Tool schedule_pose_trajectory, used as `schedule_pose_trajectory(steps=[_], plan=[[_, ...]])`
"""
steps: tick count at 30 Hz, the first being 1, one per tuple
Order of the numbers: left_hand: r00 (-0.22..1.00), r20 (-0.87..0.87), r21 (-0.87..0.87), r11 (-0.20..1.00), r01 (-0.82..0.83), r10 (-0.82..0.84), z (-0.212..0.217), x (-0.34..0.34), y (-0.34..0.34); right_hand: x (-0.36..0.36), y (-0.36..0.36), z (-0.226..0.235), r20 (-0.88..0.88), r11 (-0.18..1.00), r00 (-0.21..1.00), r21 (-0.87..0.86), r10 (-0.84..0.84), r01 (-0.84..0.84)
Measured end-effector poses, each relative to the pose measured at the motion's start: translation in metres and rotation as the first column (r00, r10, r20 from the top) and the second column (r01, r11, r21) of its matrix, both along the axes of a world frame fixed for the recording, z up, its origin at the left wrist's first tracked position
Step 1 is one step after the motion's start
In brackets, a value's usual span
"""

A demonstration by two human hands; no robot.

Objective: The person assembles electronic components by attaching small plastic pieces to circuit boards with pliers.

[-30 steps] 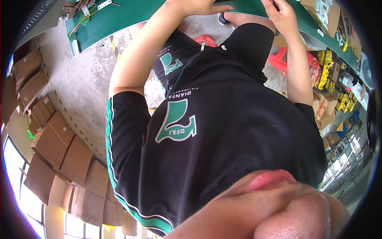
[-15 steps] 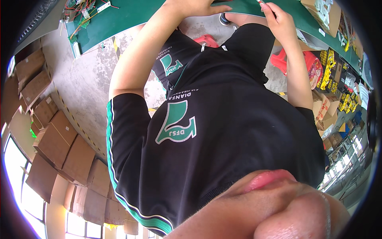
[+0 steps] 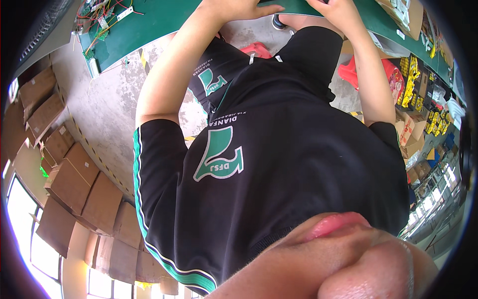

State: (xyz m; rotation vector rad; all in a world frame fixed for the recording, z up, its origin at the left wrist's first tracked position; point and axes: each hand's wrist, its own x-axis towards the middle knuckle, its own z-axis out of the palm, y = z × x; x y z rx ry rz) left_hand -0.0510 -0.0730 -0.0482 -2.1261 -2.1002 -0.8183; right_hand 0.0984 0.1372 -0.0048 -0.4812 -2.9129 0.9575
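tabletop point(image 3: 149, 26) is green, up at the top of the view. left hand point(image 3: 239, 9) is over its near edge, thumb stuck out, fingers cut off, so can't tell if it's gripping anything. right hand point(image 3: 336, 12) is over the edge further right, also cropped, can't tell what it's grasping either. wire tangle point(image 3: 102, 16) on the left end, cardboard box point(image 3: 417, 21) on the right.

Pale lettering point(image 3: 227, 119), green emblem point(image 3: 219, 154) on black shirt point(image 3: 298, 159); similar print point(image 3: 212, 82) on black shorts point(image 3: 313, 55).
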Motion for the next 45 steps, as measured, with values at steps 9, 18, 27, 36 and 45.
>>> schedule_pose_trajectory(steps=[9, 18, 27, 36, 45], plan=[[1.0, 0.011, 0.014, 1.0, 0.011, -0.011, -0.004, -0.001, 0.001, -0.011, -0.002, 0.004, 0.102, 0.995, 0.991, 0.037, 0.085, -0.089], [1.0, 0.026, -0.007, 1.0, 0.011, -0.011, -0.003, -0.001, 0.001, -0.013, -0.001, 0.003, 0.044, 0.995, 0.995, 0.042, 0.089, -0.091], [1.0, 0.022, -0.003, 1.0, 0.005, -0.005, -0.005, -0.001, 0.001, -0.015, 0.002, 0.001, 0.068, 0.997, 0.995, 0.021, 0.069, -0.071], [0.999, 0.039, -0.015, 1.0, 0.0, 0.0, -0.004, -0.001, 0.001, -0.016, 0.009, -0.009, -0.066, 0.978, 0.992, -0.173, 0.109, -0.118], [1.0, 0.024, -0.019, 1.0, -0.002, 0.003, -0.005, -0.001, 0.001, -0.017, 0.004, 0.001, 0.083, 0.994, 0.991, 0.025, 0.103, -0.106]])
